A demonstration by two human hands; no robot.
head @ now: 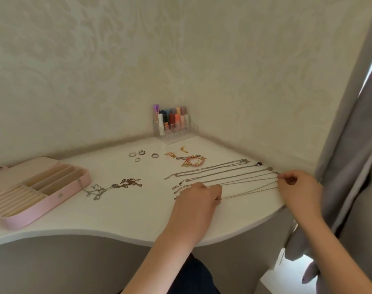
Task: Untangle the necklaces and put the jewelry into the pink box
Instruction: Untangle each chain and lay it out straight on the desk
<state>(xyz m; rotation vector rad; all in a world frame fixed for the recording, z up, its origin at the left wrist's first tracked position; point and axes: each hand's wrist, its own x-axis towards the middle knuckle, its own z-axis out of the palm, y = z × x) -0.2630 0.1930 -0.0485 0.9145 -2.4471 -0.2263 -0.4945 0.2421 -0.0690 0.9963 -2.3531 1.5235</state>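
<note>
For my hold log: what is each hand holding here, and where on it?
Both hands hold one thin necklace chain, stretched flat: left hand pinches its clasp end, right hand its far end.

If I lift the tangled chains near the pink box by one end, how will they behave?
The tangled chains are thin, loosely knotted links, so they would probably hang limp and come up as one clump. They look light, likely sliding easily on the smooth white table if pushed. One strand reaches toward the pink box and might snag there.
</note>
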